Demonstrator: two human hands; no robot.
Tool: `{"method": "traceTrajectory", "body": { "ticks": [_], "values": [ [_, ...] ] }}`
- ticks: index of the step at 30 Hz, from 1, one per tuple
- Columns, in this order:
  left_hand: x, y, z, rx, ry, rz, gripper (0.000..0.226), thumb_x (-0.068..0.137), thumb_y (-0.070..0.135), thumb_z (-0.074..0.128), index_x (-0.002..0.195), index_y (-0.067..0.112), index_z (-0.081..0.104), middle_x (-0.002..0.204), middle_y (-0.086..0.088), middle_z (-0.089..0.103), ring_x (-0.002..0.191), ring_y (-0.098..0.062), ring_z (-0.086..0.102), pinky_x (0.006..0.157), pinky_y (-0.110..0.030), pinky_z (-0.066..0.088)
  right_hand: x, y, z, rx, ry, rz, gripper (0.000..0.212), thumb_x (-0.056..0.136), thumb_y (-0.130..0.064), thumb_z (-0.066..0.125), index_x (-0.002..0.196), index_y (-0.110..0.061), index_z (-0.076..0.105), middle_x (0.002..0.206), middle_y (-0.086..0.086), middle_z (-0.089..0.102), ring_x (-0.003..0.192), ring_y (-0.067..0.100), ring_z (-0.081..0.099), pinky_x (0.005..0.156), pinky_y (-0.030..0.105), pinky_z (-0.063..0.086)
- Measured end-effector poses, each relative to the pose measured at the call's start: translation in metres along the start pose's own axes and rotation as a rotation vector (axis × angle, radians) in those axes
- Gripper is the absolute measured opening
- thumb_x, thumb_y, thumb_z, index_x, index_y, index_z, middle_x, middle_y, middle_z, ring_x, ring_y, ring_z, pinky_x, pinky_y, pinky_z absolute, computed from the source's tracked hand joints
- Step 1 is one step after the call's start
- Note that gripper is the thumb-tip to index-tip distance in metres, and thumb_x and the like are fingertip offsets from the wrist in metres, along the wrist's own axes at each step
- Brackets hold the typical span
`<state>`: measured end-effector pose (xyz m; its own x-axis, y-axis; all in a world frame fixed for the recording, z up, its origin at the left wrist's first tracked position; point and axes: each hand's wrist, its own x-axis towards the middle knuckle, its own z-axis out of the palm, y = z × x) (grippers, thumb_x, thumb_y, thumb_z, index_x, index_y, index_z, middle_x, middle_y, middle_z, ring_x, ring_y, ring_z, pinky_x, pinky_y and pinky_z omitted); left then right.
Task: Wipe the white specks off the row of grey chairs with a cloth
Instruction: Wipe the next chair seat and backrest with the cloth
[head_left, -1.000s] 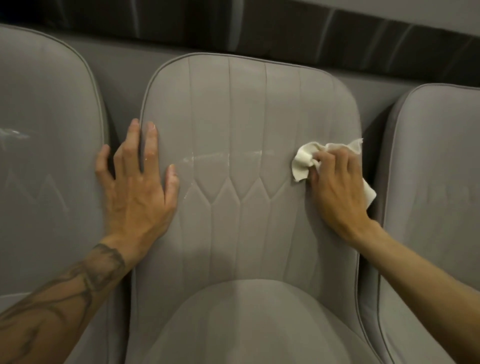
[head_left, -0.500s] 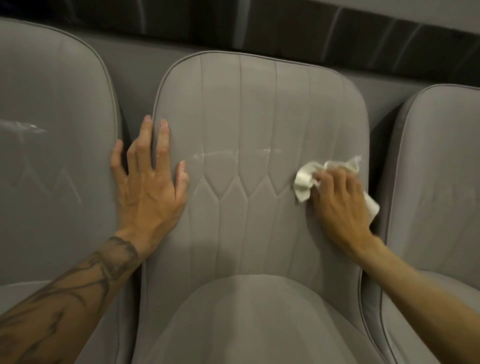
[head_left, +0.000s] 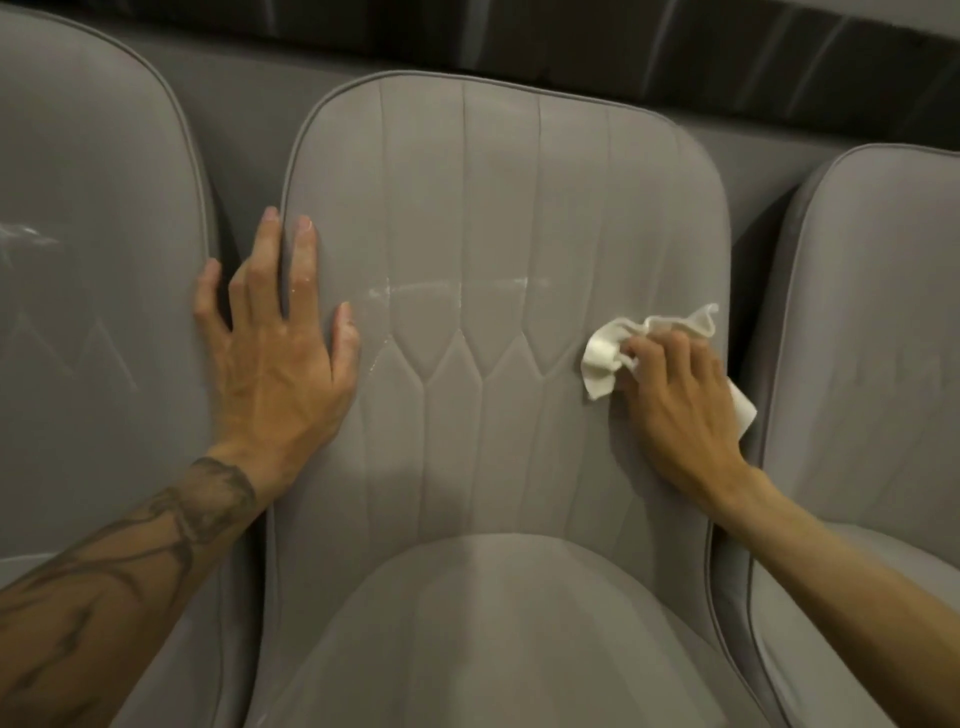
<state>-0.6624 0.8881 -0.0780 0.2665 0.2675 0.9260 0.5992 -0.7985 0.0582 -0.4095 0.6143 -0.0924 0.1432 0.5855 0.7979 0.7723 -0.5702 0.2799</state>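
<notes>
Row of three grey chairs, two hands, one cloth.
Left chair (head_left: 93, 270), frame left, bearing white smear (head_left: 21, 236); left hand (head_left: 275, 364), fingers straight and spread, flat on left edge of middle chair (head_left: 493, 182); white specks (head_left: 384, 293) across backrest centre; cloth (head_left: 602, 358), crumpled, centre right, gripped in curled fingers of right hand (head_left: 675, 410); right chair (head_left: 872, 312), frame right.

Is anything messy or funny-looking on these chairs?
Yes. A whitish streak runs across the back of the middle chair, pale against the grey. The left chair has a white smear too. The cloth in the right hand sits beside the streak, not on it.
</notes>
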Motion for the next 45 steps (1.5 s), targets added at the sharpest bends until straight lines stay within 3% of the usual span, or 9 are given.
{"method": "traceTrajectory", "body": {
  "ticks": [4,9,15,19,24,29,33,39,45],
  "values": [
    [0.000,0.001,0.001,0.005,0.005,-0.008,0.069,0.106,0.038,0.042,0.165,0.014,0.017,0.169,-0.017,0.023,0.143,-0.033,0.036,0.125,-0.056,0.016,-0.024,-0.009,0.002,0.007,-0.034,0.058,0.027,0.100,-0.021,0.044,0.122,-0.007,0.051,0.121,0.017,0.046,0.102,0.036,0.047,0.087,0.044,0.038],
    [-0.001,0.001,0.001,0.002,0.007,-0.014,0.070,0.105,0.037,0.044,0.165,0.014,0.017,0.170,-0.016,0.023,0.144,-0.032,0.036,0.125,-0.055,0.016,-0.099,-0.026,0.001,-0.090,-0.287,-0.360,0.033,0.094,-0.012,0.040,0.122,-0.005,0.058,0.120,0.016,0.058,0.091,0.033,0.056,0.080,0.039,0.036],
    [-0.002,0.001,0.002,0.004,0.014,-0.003,0.069,0.106,0.039,0.041,0.165,0.015,0.016,0.170,-0.016,0.023,0.145,-0.032,0.035,0.125,-0.056,0.019,-0.076,-0.025,0.013,-0.075,-0.216,-0.149,0.028,0.096,-0.013,0.052,0.123,-0.006,0.054,0.116,0.016,0.051,0.089,0.033,0.052,0.079,0.041,0.037],
    [-0.001,0.002,-0.001,0.006,0.014,0.000,0.068,0.107,0.039,0.040,0.165,0.013,0.017,0.169,-0.017,0.024,0.144,-0.032,0.036,0.125,-0.055,0.019,-0.122,-0.040,0.006,-0.112,-0.403,-0.498,0.036,0.095,-0.009,0.042,0.127,-0.005,0.057,0.118,0.013,0.058,0.098,0.031,0.059,0.086,0.040,0.048],
    [-0.001,0.001,0.000,0.007,0.021,-0.001,0.067,0.106,0.038,0.042,0.164,0.012,0.019,0.169,-0.017,0.024,0.145,-0.032,0.036,0.125,-0.055,0.018,-0.094,-0.032,0.014,-0.080,-0.283,-0.237,0.034,0.094,-0.010,0.042,0.126,-0.005,0.054,0.121,0.016,0.052,0.093,0.033,0.051,0.083,0.041,0.037],
    [-0.001,0.002,-0.001,0.015,0.017,-0.004,0.068,0.106,0.038,0.042,0.165,0.012,0.019,0.169,-0.017,0.025,0.143,-0.033,0.038,0.124,-0.055,0.018,-0.130,-0.043,0.012,-0.121,-0.351,-0.539,0.041,0.097,-0.010,0.030,0.125,-0.004,0.060,0.118,0.014,0.061,0.099,0.032,0.059,0.087,0.040,0.044],
    [0.000,0.001,0.001,0.013,0.019,-0.006,0.068,0.105,0.038,0.042,0.165,0.013,0.019,0.169,-0.017,0.025,0.142,-0.034,0.039,0.124,-0.055,0.018,-0.045,-0.019,0.007,-0.074,-0.177,-0.298,0.036,0.096,-0.016,0.040,0.125,-0.005,0.056,0.116,0.017,0.057,0.091,0.036,0.057,0.079,0.042,0.039],
    [0.000,-0.001,0.002,0.009,0.021,-0.004,0.068,0.106,0.038,0.042,0.165,0.013,0.019,0.169,-0.017,0.024,0.144,-0.034,0.037,0.124,-0.056,0.018,0.047,-0.011,0.001,0.015,0.084,0.077,0.022,0.103,-0.021,0.048,0.121,-0.009,0.049,0.122,0.014,0.044,0.107,0.032,0.042,0.091,0.040,0.034],
    [-0.001,0.002,0.000,0.012,0.012,-0.007,0.069,0.105,0.037,0.043,0.164,0.012,0.020,0.169,-0.017,0.024,0.143,-0.034,0.038,0.124,-0.055,0.018,0.019,-0.029,0.007,0.022,-0.077,-0.183,0.026,0.098,-0.014,0.055,0.123,-0.008,0.048,0.116,0.016,0.050,0.096,0.035,0.051,0.084,0.042,0.037]
  ]
}}
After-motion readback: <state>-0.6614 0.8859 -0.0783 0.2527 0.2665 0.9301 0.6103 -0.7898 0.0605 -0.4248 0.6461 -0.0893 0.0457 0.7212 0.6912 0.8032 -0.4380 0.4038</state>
